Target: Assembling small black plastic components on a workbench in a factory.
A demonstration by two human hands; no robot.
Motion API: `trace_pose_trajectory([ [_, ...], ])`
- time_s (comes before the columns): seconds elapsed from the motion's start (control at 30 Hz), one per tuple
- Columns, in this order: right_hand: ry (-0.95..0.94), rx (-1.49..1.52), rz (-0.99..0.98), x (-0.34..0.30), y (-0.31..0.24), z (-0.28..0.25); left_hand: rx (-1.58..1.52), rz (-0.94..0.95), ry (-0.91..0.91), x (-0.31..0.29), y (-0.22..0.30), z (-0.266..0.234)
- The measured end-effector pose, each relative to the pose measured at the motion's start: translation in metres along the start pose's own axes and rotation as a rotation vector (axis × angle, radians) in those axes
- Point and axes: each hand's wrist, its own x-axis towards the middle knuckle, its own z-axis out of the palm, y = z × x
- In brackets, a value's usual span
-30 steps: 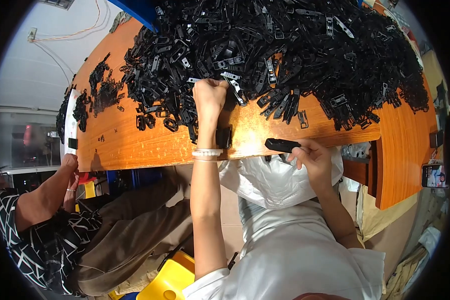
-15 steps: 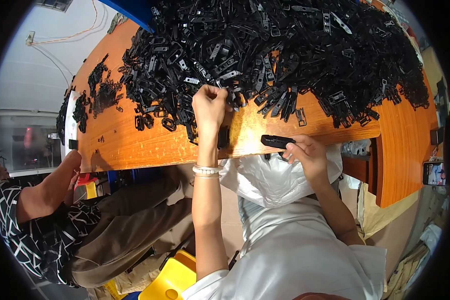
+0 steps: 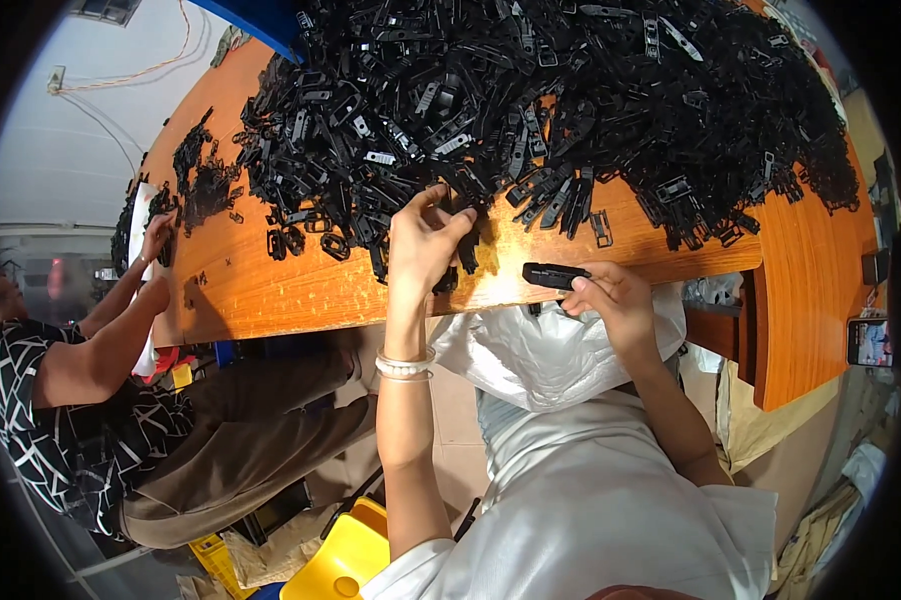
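1. Fingers of the right hand (image 3: 625,305) were closed on the end of a long black part (image 3: 553,276), which lay roughly level and pointed left, just above the front edge of the worktop (image 3: 316,292). Beneath this hand, a white sheet (image 3: 506,360) spread across the lap.
2. Just to the right of the left wrist, a dark block (image 3: 446,283) showed at the worktop's front edge, partly hidden.
3. Farther in, the left hand (image 3: 424,252) had its thumb and index finger apart, at the near edge of a large pile (image 3: 611,90) of black parts. Whether they touched any part could not be told.
4. To the right of that hand, several long pieces fanned out from the pile, and 1 small rectangular frame (image 3: 601,229) lay just beside them.
5. Behind both hands, the pile covered most of the worktop's far side, its parts overlapping at many angles.
6. Off to the left, a co-worker's hand (image 3: 157,238) was near a smaller black cluster (image 3: 161,203).
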Motion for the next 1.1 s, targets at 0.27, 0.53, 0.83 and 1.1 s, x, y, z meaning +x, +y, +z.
trace_pose_trajectory([
  [0.27, -0.032, 0.163, -0.171, -0.006, -0.016, -0.002, -0.36, 0.112, -0.135, -0.047, -0.012, 0.025],
  [0.53, -0.005, -0.243, -0.313, -0.014, -0.031, 0.003, 0.052, 0.441, -0.276, -0.077, 0.007, 0.03],
  [0.83, -0.089, -0.553, -0.506, -0.009, -0.044, 0.004, 0.111, 0.455, -0.202, -0.088, 0.001, 0.039],
  [1.1, -0.107, -0.531, -0.423, -0.01, -0.045, -0.004, 0.063, 0.502, -0.218, -0.091, 0.001, 0.042],
])
